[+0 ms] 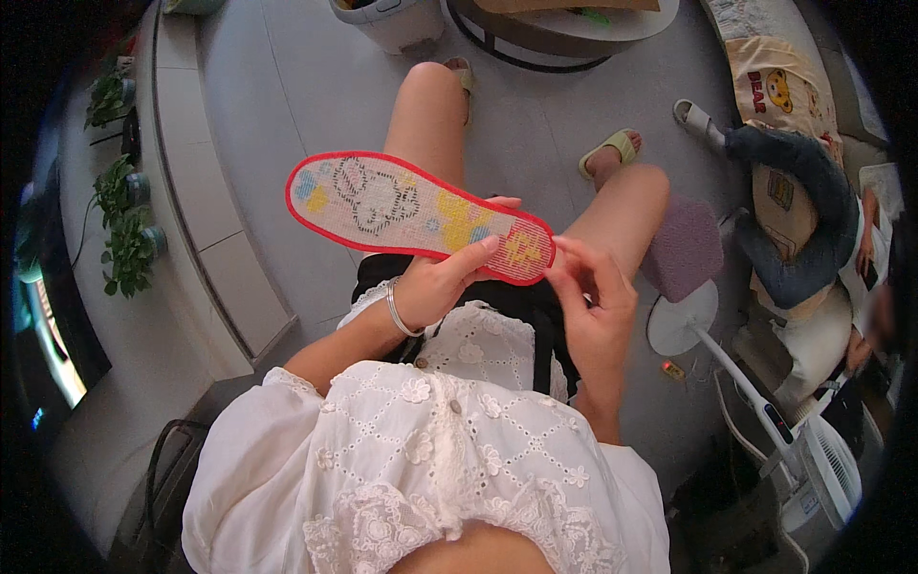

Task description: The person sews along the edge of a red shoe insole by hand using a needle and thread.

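Note:
An embroidered shoe insole point(391, 197) with a red bound edge lies face up above my lap, its toe end pointing left. Its pale face carries a dark outlined figure, yellow and blue patches, and a red-striped heel with yellow stitching. My left hand point(448, 276) grips the insole near the heel, thumb on top and fingers beneath. At the heel's right edge, my right hand point(595, 287) has thumb and index finger pinched together. Whether a needle or thread sits between those fingertips is too small to tell.
Potted plants point(125, 194) stand at left beside a long low ledge point(215, 186). A round table point(574, 36) and a grey bin point(394, 25) are ahead. On the right are a purple stool point(685, 247), a standing fan point(825, 459) and a seated person point(796, 215) on a sofa.

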`<control>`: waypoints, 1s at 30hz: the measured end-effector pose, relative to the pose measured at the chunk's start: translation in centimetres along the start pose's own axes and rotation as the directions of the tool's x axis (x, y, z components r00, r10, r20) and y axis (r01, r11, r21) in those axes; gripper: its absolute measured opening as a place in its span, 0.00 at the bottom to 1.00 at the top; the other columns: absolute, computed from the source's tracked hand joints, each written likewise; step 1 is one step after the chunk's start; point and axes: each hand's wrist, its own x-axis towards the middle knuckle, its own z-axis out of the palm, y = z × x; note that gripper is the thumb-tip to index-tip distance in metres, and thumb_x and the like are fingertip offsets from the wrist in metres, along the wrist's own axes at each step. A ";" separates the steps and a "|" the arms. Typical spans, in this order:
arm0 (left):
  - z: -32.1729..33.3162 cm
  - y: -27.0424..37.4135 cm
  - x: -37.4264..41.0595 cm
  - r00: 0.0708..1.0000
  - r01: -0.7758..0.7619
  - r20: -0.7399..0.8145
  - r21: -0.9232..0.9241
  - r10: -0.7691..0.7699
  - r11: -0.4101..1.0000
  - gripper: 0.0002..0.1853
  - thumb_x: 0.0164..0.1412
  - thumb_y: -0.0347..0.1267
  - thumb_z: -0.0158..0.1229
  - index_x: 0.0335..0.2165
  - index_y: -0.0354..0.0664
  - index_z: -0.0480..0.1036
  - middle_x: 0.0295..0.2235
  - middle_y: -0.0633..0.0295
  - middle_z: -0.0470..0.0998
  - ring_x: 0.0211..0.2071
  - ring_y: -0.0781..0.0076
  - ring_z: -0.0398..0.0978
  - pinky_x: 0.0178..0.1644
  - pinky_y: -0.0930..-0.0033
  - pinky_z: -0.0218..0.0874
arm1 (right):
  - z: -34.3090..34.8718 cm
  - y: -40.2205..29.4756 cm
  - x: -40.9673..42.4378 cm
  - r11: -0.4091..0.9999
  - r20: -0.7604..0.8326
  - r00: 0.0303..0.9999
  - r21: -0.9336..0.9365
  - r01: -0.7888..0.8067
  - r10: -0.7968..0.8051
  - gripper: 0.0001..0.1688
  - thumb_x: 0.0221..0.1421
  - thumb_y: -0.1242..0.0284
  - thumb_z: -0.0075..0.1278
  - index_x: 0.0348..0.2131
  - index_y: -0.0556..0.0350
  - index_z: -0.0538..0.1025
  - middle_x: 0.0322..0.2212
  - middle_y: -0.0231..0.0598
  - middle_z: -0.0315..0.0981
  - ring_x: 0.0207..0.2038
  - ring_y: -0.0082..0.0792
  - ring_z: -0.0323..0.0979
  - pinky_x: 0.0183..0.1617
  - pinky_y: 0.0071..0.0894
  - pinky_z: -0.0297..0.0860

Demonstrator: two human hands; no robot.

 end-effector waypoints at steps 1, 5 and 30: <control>0.1 0.0 0.1 1.000 0.019 0.012 0.003 -0.019 1.000 0.25 0.59 0.28 0.49 0.54 0.32 0.55 0.48 0.49 0.67 0.47 0.64 0.70 0.49 0.65 0.66 | 0.7 -0.3 0.1 0.994 0.018 0.997 0.073 -0.081 0.080 0.06 0.47 0.81 0.55 0.29 0.60 0.74 0.24 0.35 0.69 0.23 0.21 0.67 0.24 0.16 0.62; -0.3 -0.5 0.1 0.999 -0.027 0.044 0.081 0.024 0.996 0.25 0.59 0.28 0.49 0.54 0.32 0.55 0.48 0.49 0.68 0.47 0.66 0.70 0.49 0.67 0.66 | 1.5 0.8 0.9 0.999 0.071 0.996 0.015 0.051 -0.051 0.07 0.46 0.81 0.56 0.25 0.60 0.71 0.20 0.36 0.67 0.20 0.22 0.66 0.21 0.17 0.61; -0.5 -0.4 -0.1 0.991 -0.107 0.118 0.339 0.070 0.935 0.21 0.60 0.28 0.49 0.52 0.35 0.61 0.46 0.57 0.71 0.45 0.73 0.70 0.49 0.72 0.63 | 1.4 1.6 0.8 0.985 0.139 0.984 0.117 -0.129 0.113 0.06 0.47 0.80 0.55 0.23 0.60 0.70 0.18 0.31 0.66 0.19 0.17 0.62 0.21 0.16 0.58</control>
